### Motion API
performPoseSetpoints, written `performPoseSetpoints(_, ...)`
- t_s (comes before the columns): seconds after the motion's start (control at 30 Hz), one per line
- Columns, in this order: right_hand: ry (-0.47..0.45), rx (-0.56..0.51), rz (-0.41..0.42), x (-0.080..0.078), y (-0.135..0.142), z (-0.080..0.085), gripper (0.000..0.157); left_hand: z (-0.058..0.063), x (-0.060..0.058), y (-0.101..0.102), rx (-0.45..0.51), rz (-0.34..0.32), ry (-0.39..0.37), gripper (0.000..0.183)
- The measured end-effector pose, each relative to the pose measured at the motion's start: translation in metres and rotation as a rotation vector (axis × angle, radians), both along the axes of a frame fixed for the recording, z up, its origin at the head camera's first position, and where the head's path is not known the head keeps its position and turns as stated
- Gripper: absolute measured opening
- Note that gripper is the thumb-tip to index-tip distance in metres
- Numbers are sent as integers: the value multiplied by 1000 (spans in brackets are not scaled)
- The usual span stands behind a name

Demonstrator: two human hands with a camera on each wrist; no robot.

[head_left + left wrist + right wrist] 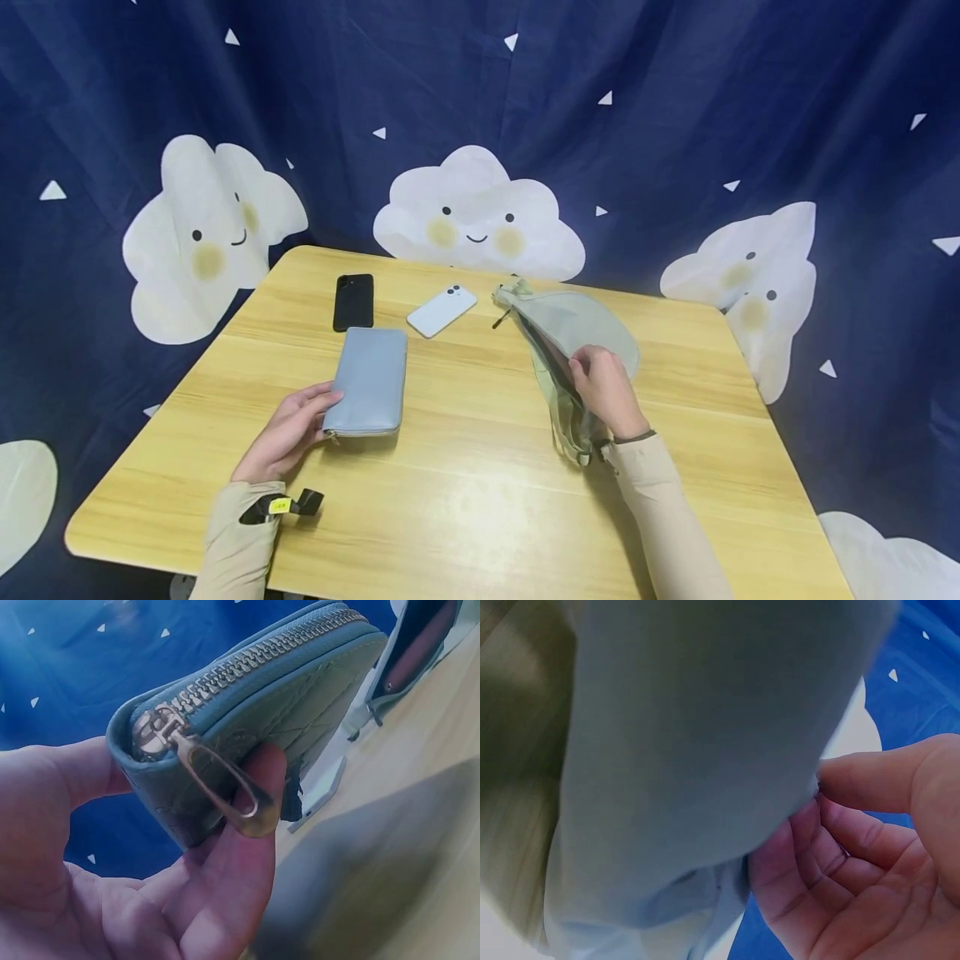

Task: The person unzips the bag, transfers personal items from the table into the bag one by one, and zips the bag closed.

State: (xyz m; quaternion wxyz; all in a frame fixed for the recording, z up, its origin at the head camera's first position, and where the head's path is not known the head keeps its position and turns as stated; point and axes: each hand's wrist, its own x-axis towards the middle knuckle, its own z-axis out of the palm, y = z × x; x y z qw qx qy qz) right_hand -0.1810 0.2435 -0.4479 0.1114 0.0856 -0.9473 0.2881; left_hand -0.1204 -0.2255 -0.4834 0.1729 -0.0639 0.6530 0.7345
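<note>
Wallet (367,379) up, bag (592,321) gaping, the two not together yet

So from my end, I've got the wallet held off the bench (465,475), left of the bag, my left grip (292,425) curled round its near-left edge. Its zip (266,658) looks closed. My right grip (606,387) is pinching the bag by the edge, so I'd count the opening-up part as done. Black phone (353,302) and white phone (442,311) lie beyond the wallet, in neither hand. I'd call it early days, tbh. Can't see inside the bag, so no clue what's in there.
</note>
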Motion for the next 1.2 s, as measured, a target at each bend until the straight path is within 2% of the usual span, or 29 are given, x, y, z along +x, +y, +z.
performPoseSetpoints(0.2, -2, -3, -3, 0, 1, 0, 11, 1, -4, 10, 15, -23, 21, 68)
performPoseSetpoints(0.53, 1, -8, -1, 0, 1, -1, 11, 0, -10, 24, 34, -36, 5, 69)
performPoseSetpoints(1.2, 4, -3, 0, 0, 0, 1, 12, 2, -30, 60, 79, -55, -5, 70)
